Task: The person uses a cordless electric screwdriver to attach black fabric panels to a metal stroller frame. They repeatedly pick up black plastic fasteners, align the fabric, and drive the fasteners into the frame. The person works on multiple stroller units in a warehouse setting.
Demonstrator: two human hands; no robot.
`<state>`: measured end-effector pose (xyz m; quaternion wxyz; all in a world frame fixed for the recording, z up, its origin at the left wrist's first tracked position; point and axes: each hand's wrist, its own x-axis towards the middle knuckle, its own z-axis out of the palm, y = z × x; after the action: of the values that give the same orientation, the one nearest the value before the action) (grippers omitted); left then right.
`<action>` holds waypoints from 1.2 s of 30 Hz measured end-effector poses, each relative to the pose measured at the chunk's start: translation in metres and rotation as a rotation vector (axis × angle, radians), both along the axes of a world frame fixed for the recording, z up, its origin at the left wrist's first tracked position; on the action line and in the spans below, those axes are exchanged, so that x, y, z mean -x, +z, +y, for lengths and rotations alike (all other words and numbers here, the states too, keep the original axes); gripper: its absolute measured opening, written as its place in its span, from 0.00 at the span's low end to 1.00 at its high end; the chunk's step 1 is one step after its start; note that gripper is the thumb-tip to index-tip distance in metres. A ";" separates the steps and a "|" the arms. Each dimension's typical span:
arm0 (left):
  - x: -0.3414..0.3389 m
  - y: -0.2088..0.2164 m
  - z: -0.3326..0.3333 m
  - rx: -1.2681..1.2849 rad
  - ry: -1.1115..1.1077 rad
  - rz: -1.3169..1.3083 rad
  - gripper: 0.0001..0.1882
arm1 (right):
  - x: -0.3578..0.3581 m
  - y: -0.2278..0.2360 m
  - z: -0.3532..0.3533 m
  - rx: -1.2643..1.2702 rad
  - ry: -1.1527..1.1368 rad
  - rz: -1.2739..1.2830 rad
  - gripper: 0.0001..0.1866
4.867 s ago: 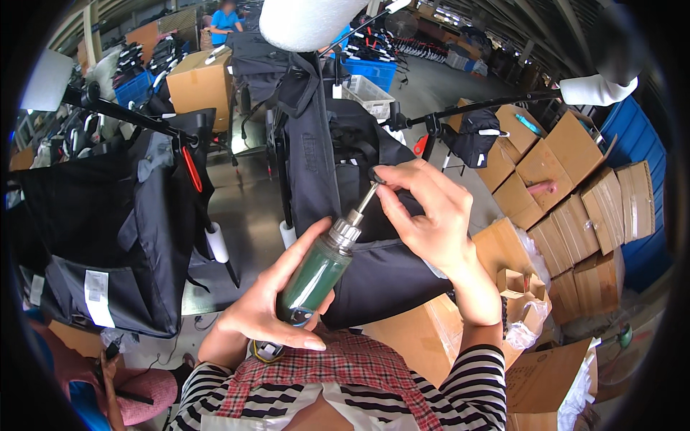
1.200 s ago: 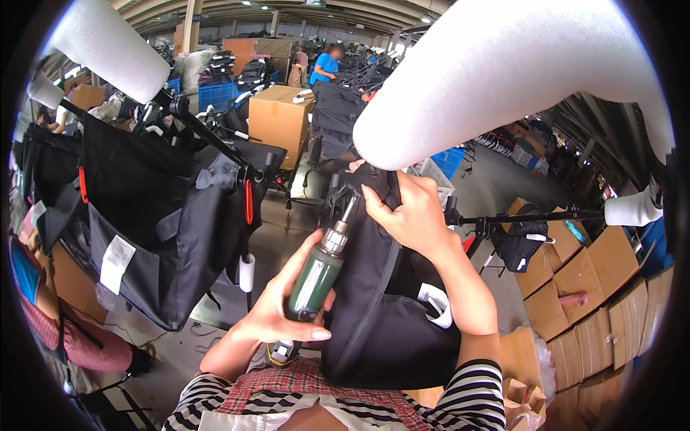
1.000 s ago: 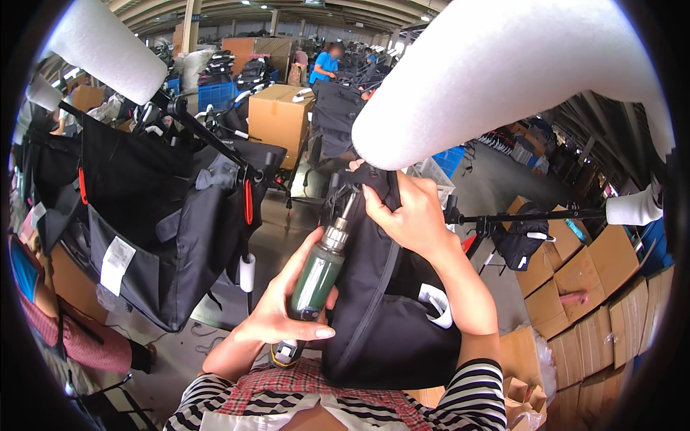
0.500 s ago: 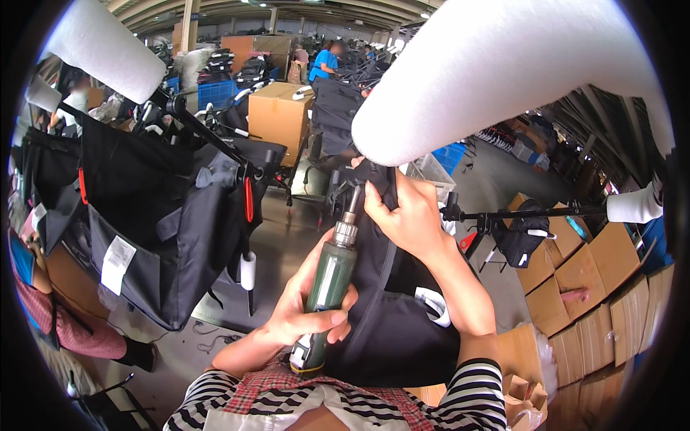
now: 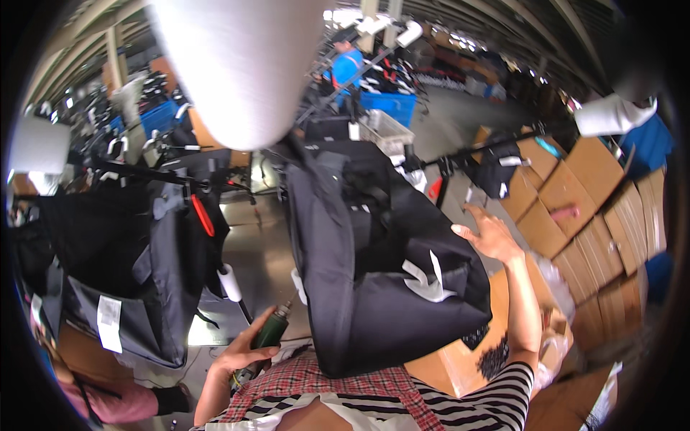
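Centre: bag (image 5: 381, 287) hangs below padded tube (image 5: 237, 65) at the top.
Lower left: left hand (image 5: 241, 352) grips power screwdriver (image 5: 269, 334), left of the bag.
Right: right hand (image 5: 489, 233) at the bag's upper right edge.
Far right: stacked cartons (image 5: 596, 208).
Left: second hanging bag (image 5: 136, 273).
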<state>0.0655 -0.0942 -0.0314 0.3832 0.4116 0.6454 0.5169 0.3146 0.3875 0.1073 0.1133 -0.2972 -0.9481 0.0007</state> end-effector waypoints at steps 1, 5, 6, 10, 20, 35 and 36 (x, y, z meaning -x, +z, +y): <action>-0.006 0.002 0.007 0.138 -0.052 -0.078 0.48 | -0.012 -0.009 0.000 0.377 -0.125 -0.112 0.44; -0.006 -0.028 0.034 0.073 -0.403 0.092 0.45 | -0.037 -0.035 -0.004 0.944 -0.312 0.165 0.53; -0.003 -0.013 0.048 0.198 -0.537 0.143 0.46 | -0.043 -0.032 -0.002 0.912 -0.332 0.338 0.52; -0.012 0.022 0.097 -0.016 -0.607 0.504 0.52 | -0.043 -0.030 0.026 1.016 -0.002 0.915 0.40; -0.029 0.116 0.147 -0.406 -0.295 -0.133 0.63 | 0.005 -0.128 -0.052 1.234 0.219 1.032 0.24; -0.039 0.112 0.159 -0.425 -0.279 -0.317 0.66 | -0.053 -0.116 -0.018 1.378 0.088 2.034 0.12; -0.038 0.111 0.161 -0.433 -0.281 -0.308 0.67 | -0.072 -0.105 -0.001 1.299 -0.109 2.216 0.12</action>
<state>0.1036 0.0673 0.0792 0.4479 0.4858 0.3909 0.6407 0.3868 0.3867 0.0025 0.6719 -0.1766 -0.1607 0.7011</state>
